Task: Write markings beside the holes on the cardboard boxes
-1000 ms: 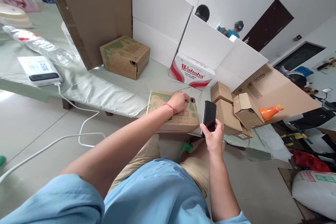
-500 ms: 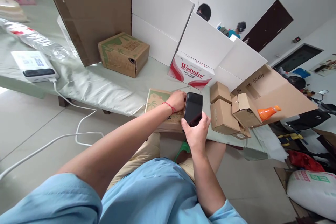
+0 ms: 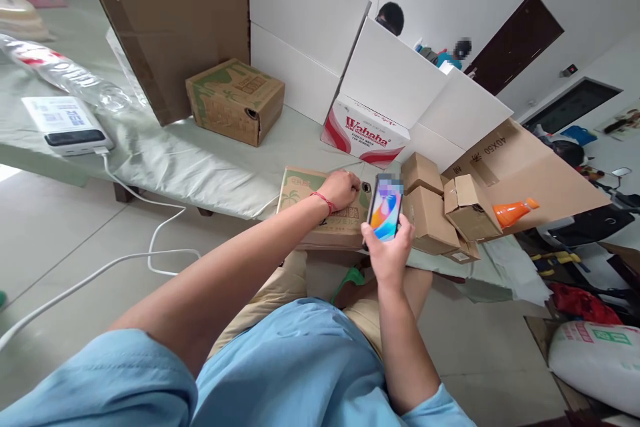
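My right hand grips a smartphone by its lower part, thumb on one side and fingers on the other. The phone is tilted up toward me, its screen lit with a colourful picture. My left hand, with a red bracelet at the wrist, rests on a flat brown carton printed with green palm trees. Its fingers are curled in loosely, and their undersides are hidden. A small gap separates this hand from the phone.
Behind stand a Wahaha carton, another palm-print box and white panels. Small brown boxes and an orange bottle sit at right. A white device with a cable lies left. Two people are beyond the panels.
The phone's dark screen has lit up. My right hand has carried the phone a little to the right, away from my left hand, uncovering more of the carton.
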`<state>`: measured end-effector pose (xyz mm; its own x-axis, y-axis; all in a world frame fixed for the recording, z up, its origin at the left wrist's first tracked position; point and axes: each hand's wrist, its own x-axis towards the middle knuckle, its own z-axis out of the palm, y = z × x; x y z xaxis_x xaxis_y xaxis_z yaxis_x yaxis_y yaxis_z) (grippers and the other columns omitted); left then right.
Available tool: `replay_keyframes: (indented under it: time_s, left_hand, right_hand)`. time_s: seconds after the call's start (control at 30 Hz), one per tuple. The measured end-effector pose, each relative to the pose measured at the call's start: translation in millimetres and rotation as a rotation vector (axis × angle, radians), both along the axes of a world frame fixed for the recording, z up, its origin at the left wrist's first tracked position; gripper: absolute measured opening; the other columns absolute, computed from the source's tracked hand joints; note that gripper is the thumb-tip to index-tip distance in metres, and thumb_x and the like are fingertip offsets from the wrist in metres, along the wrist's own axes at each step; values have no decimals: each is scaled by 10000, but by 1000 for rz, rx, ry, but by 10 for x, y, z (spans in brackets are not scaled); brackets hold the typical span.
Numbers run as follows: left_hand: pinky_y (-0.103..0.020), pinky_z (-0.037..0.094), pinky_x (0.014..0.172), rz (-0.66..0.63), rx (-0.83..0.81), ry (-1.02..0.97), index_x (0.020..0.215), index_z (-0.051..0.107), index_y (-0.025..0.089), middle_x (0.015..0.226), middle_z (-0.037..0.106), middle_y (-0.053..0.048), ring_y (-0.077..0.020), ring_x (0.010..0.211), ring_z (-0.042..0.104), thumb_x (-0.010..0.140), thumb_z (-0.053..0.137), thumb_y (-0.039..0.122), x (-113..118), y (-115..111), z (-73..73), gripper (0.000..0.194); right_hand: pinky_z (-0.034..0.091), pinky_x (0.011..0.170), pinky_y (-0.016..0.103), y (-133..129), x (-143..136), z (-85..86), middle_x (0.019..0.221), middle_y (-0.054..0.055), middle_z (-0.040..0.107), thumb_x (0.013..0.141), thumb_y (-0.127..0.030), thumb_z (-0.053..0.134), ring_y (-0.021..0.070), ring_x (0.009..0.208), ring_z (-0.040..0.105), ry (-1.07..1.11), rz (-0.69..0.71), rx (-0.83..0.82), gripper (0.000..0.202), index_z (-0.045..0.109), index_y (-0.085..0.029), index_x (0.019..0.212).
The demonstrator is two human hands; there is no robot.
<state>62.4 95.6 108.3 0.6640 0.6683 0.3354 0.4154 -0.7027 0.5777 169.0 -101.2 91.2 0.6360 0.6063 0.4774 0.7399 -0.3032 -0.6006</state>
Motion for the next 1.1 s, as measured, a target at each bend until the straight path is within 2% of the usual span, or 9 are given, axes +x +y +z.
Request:
replay_keyframes:
  time_s: [0.07,0.17,0.23,0.3,0.43,0.6,0.8,0.93,1.1]
  left_hand:
    - [-423,589,1096,-2,-6,-13,969,840,193,1113,849,-84,-252,1123,775,889,725,216,0,3,-4,142]
    - [-421,598,1092,3,-13,-30,976,849,195,1122,852,-75,-249,1117,776,868,718,187,-3,9,-8,170]
    - [-370,602,1083,7,-15,-37,920,865,216,1110,861,-59,-253,1112,782,818,676,129,-5,14,-8,232]
    - [-339,597,1087,4,-12,-38,898,875,227,1111,867,-48,-255,1118,784,790,635,93,-8,16,-7,296]
    - [-353,585,1122,-6,2,-23,939,885,223,1156,866,-40,-260,1147,782,796,592,79,-19,14,4,357]
    - [-375,590,1130,-9,14,-7,953,888,224,1185,862,-35,-262,1140,787,789,587,80,-30,13,21,372]
    - [-387,577,1150,-12,2,5,1000,887,220,1216,857,-30,-264,1195,775,807,574,80,-19,53,-7,393]
    - [-403,589,1137,0,-5,4,998,886,221,1213,856,-35,-277,1192,777,814,577,89,-17,72,-4,383]
    - [-388,598,1121,9,4,12,990,885,231,1221,855,-16,-274,1179,782,820,579,89,-28,67,34,378]
  right_hand:
    - [564,1049,439,9,334,-14,1322,212,681,797,-673,750,344,1225,677,87,-89,-112,861,552,-123,1428]
    - [588,938,428,26,802,-65,1102,180,756,773,-648,757,353,1100,713,147,-149,-294,723,674,-110,1249]
    - [591,901,438,22,1002,-138,1006,169,759,724,-599,799,368,1053,723,158,-170,-371,632,714,-121,1129]
    - [592,903,449,6,1098,-239,1036,188,750,678,-535,841,375,1040,732,166,-198,-458,577,721,-129,1070]
    - [588,949,467,-6,1116,-434,1259,265,689,668,-492,876,378,1071,746,175,-243,-605,637,695,-110,1145]
    - [564,1013,476,67,1110,-529,1412,291,610,761,-521,835,399,1186,721,158,-240,-685,760,608,-88,1344]
    - [475,1141,516,93,1125,-612,1466,311,583,839,-536,780,462,1425,555,95,-225,-709,764,573,-81,1417]
    - [464,1140,525,70,1112,-643,1445,302,607,859,-541,767,456,1427,537,66,-222,-697,752,581,-97,1436]
    - [458,1144,563,37,1062,-658,1460,339,605,888,-516,748,484,1408,544,65,-200,-644,787,560,-35,1481]
